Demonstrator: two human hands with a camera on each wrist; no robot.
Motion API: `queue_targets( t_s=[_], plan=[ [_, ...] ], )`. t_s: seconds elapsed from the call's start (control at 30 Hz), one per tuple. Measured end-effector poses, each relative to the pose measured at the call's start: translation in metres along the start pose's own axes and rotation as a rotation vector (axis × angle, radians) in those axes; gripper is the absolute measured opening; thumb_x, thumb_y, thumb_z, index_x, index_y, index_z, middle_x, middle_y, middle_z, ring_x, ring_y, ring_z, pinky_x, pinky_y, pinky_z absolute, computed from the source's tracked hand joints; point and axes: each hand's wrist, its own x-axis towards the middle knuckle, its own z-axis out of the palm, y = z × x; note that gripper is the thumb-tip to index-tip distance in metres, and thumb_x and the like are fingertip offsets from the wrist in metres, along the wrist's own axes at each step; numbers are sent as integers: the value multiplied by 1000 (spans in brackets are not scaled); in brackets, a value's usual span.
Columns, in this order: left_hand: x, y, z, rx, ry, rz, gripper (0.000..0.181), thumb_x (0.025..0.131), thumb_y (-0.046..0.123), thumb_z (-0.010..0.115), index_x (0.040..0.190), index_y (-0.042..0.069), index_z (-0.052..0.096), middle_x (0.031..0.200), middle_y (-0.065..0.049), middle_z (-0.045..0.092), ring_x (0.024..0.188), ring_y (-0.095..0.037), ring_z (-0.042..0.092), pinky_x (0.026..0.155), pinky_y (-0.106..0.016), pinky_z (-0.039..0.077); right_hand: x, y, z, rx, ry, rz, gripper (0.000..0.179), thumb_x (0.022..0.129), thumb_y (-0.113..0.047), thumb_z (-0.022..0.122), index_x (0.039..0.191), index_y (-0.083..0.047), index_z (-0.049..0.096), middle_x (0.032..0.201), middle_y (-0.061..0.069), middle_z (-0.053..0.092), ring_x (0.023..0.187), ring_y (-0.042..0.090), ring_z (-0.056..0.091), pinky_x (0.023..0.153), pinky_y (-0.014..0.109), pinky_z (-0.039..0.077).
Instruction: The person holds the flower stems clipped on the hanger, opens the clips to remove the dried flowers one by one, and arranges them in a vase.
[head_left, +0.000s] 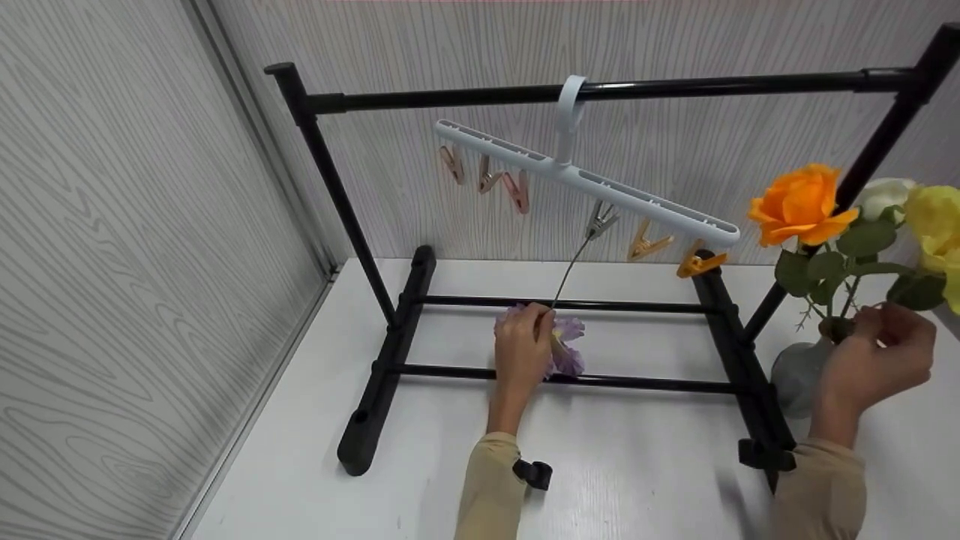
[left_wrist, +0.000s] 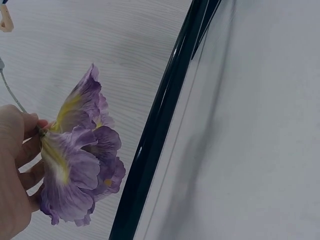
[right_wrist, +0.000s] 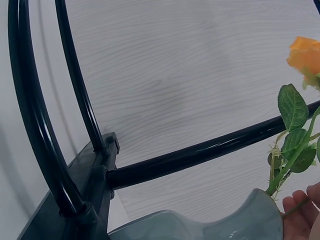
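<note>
Below the white hanger [head_left: 645, 199], a purple flower [left_wrist: 75, 170] hangs head down, its thin stem [head_left: 570, 271] running up to a grey clip [head_left: 600, 222]. My left hand [head_left: 520, 349] pinches that stem just above the petals. On the right, my right hand [head_left: 877, 367] is at the mouth of a grey-blue vase [head_left: 793, 379], its fingers [right_wrist: 295, 220] pinching a slim green stem there. Which blossom tops that stem is unclear. An orange rose [head_left: 799, 206], a white flower [head_left: 885, 196] and a yellow flower [head_left: 936, 225] rise above the vase.
A black rack [head_left: 465, 97] with two low crossbars stands on the white table [head_left: 600, 457]; the hanger hooks over its top bar. Several pink, brown and orange clips [head_left: 517, 192] hang from the hanger. Wood-patterned panels [head_left: 150, 225] stand behind and at left.
</note>
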Motion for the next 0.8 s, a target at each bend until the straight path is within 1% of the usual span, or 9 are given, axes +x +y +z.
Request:
queue_targets(
  t_s=[0.07, 0.27, 0.3, 0.47, 0.57, 0.6, 0.67, 0.73, 0.8],
  plan=[
    [0, 0, 0, 1, -1, 1, 14, 94, 21, 61, 86, 12, 68, 78, 2, 67, 77, -16, 60, 72, -40, 44, 2, 4, 1, -31, -5, -12, 11, 94, -7, 58, 98, -7, 68, 84, -12, 52, 80, 0, 52, 75, 18, 39],
    [0, 0, 0, 7, -7, 1, 14, 94, 22, 61, 86, 12, 68, 78, 1, 67, 77, -17, 61, 72, -40, 44, 5, 7, 2, 2, 3, 74, 11, 92, -8, 60, 93, -11, 71, 80, -11, 57, 77, 1, 55, 76, 18, 43],
    [0, 0, 0, 9, -8, 0, 15, 94, 22, 61, 86, 12, 68, 78, 1, 66, 78, -17, 61, 73, -39, 44, 5, 7, 2, -2, 3, 73, 12, 93, -9, 61, 93, -11, 72, 80, -11, 58, 77, 1, 55, 75, 17, 43],
    [-1, 1, -2, -15, -35, 4, 15, 94, 21, 61, 85, 12, 67, 76, 2, 66, 76, -17, 61, 74, -38, 44, 2, 7, -6, -126, 5, -30, 16, 94, -16, 60, 98, -8, 73, 78, -17, 56, 75, -4, 54, 73, 14, 43],
    [-1, 2, -4, -31, -45, 18, 13, 93, 19, 63, 85, 11, 67, 74, 3, 66, 73, -17, 60, 74, -38, 44, 2, 4, -11, -197, -4, -57, 18, 95, -18, 58, 98, -8, 73, 79, -17, 55, 76, -3, 54, 73, 14, 44],
    [-1, 2, -5, -37, -48, 21, 12, 93, 18, 63, 85, 11, 67, 73, 3, 66, 73, -17, 60, 74, -38, 44, 1, 1, -13, -236, -12, -68, 19, 95, -17, 57, 97, -7, 72, 79, -13, 58, 77, 2, 57, 75, 16, 45],
    [-1, 3, -5, -37, -53, 23, 11, 92, 19, 64, 85, 12, 68, 73, 3, 66, 73, -17, 61, 73, -38, 45, 0, -6, -17, -320, -43, -98, 21, 95, -17, 55, 93, -2, 70, 81, 0, 63, 86, 14, 61, 84, 24, 46],
    [-1, 4, -7, -42, -59, 24, 11, 92, 19, 64, 85, 12, 68, 73, 3, 67, 72, -17, 62, 72, -38, 46, -1, -14, -22, -402, -85, -121, 25, 95, -17, 54, 91, 4, 68, 87, 13, 65, 96, 29, 61, 94, 33, 41],
    [-1, 5, -8, -55, -66, 24, 12, 92, 21, 64, 84, 13, 69, 73, 4, 67, 72, -16, 62, 71, -38, 47, -2, -23, -28, -465, -142, -120, 30, 94, -19, 54, 93, 9, 66, 95, 23, 65, 104, 43, 56, 101, 43, 34]
  ],
)
